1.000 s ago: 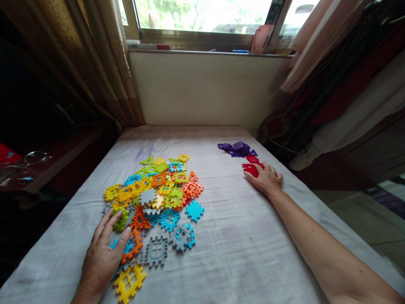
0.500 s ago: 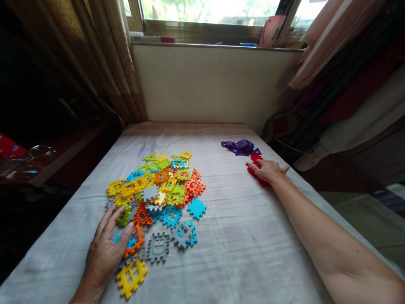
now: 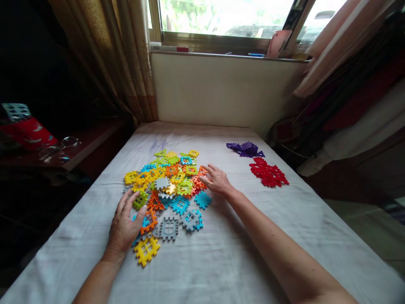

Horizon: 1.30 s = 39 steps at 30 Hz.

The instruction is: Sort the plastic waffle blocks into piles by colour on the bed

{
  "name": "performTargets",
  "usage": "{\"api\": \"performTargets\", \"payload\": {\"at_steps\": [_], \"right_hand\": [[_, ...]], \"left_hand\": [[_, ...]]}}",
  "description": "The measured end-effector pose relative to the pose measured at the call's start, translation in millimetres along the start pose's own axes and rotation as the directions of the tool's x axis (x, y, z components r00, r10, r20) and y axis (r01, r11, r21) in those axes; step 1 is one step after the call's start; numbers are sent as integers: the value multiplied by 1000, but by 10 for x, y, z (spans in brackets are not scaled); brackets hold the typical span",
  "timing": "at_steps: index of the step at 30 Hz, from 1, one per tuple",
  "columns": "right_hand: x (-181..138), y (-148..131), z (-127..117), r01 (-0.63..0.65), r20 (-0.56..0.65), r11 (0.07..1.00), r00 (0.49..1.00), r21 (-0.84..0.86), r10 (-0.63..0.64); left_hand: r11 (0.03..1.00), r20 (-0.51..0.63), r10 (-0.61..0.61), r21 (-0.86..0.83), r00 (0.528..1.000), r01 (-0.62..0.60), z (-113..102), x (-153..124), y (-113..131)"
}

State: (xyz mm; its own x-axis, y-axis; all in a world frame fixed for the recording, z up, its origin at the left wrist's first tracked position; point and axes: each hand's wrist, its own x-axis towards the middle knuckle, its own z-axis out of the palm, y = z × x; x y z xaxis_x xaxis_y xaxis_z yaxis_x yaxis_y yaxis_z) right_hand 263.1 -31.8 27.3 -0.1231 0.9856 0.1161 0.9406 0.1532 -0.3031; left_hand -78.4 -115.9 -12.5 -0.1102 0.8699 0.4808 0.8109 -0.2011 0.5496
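A heap of plastic interlocking tiles in mixed colours lies left of centre on the sheet. My left hand rests at its left edge, fingers spread beside a green tile and an orange tile. At the heap's right side is my right hand, fingers apart, its tips near or touching the orange-red tiles. A round blue tile lies just below it. Closest to me is a yellow window tile. Apart on the right sit a red pile and a purple pile of tiles.
The pale sheet covers a bed-like surface against a low wall under a window. Eyeglasses and a red patterned container stand on a dark side table at left. Clothes hang at right.
My right hand has left the red pile and moved left to the mixed heap. The red tiles now show fully. My left hand stays by the heap; the camera view has shifted.
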Motion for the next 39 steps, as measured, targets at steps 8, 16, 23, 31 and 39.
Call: {"api": "performTargets", "payload": {"at_steps": [8,16,23,31,39], "right_hand": [[-369,-295,213,140,-65,986,989,95,-134],[-850,81,302,93,-345,949,938,302,18],[-923,143,373,93,-450,893,884,440,130],[-915,176,402,106,-471,843,862,528,186],[-898,152,453,85,-474,863,860,499,189]], "left_hand": [[1000,3,5,11,1000,-5,-35,75,-67],[930,266,-239,338,934,142,46,868,-7],[966,490,-31,239,871,-100,347,1003,453],[960,553,100,165,827,-226,560,1323,755],[908,458,-246,417,854,39,986,2199,420]]}}
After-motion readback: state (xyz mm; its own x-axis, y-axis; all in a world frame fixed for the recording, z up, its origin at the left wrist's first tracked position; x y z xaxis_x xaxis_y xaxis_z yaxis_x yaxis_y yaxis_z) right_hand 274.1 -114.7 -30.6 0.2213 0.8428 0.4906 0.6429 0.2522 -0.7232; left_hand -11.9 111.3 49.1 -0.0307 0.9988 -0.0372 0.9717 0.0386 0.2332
